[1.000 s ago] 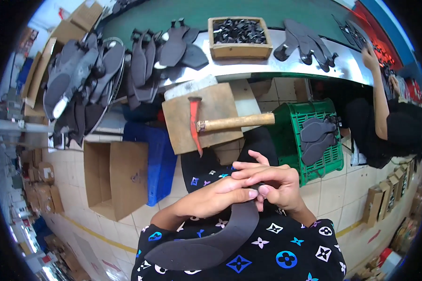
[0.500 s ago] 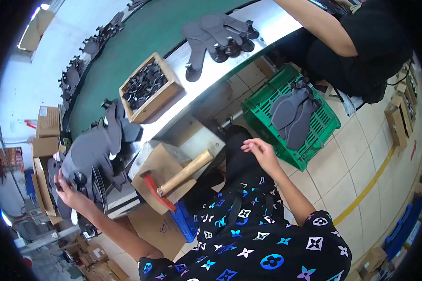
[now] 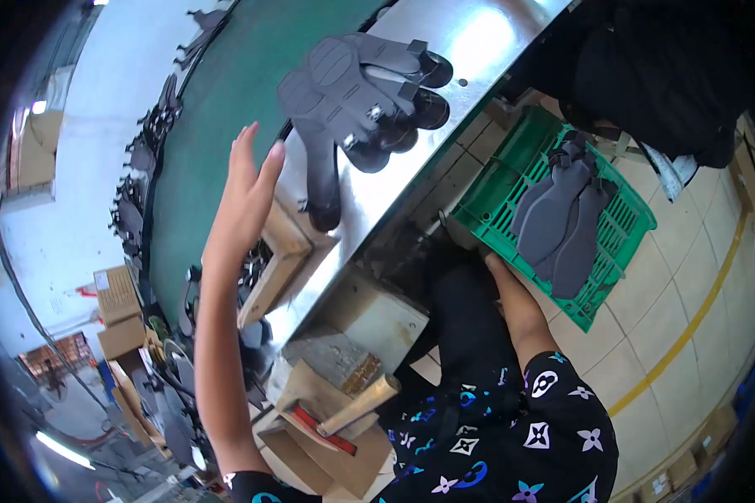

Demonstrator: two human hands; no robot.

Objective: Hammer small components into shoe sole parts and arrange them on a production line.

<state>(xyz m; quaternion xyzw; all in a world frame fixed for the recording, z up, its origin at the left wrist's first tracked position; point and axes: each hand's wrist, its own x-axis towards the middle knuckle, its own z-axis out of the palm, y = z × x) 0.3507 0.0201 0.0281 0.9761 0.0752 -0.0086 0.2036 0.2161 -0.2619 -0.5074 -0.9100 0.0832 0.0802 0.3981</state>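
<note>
Pile of grey shoe soles with glossy dark heels (image 3: 331, 96) lies overlapping on the bright metal tabletop (image 3: 382, 205), one sole pointing down toward its near edge. Left hand (image 3: 245, 193) raised just beside the pile: fingers extended, thumb spread apart, nothing held.

Right forearm (image 3: 524, 318) runs down to the near edge of the green crate (image 3: 637, 226). The right hand (image 3: 488, 257) is barely visible, seemingly low beside the crate; cannot tell how far open it is or whether it holds anything.

Surface and room: metal strip borders a wide green surface (image 3: 235, 75); more soles (image 3: 134, 197) line its far side. White wall (image 3: 54, 230) beyond. Pale tiled floor (image 3: 637, 306) at right, crossed by a yellow line (image 3: 675, 348).

Other things: wooden box (image 3: 264, 295) of small dark pieces on the tabletop below the pile; left forearm (image 3: 220, 335) crosses in front and hides part of it. Hammer (image 3: 356, 408), red head and wooden handle, lies on a brown board (image 3: 306, 386); open cardboard box (image 3: 331, 465) beneath. Several grey soles (image 3: 549, 214) rest overlapping in the crate. Dark clothing (image 3: 658, 75) blocks the upper right.
</note>
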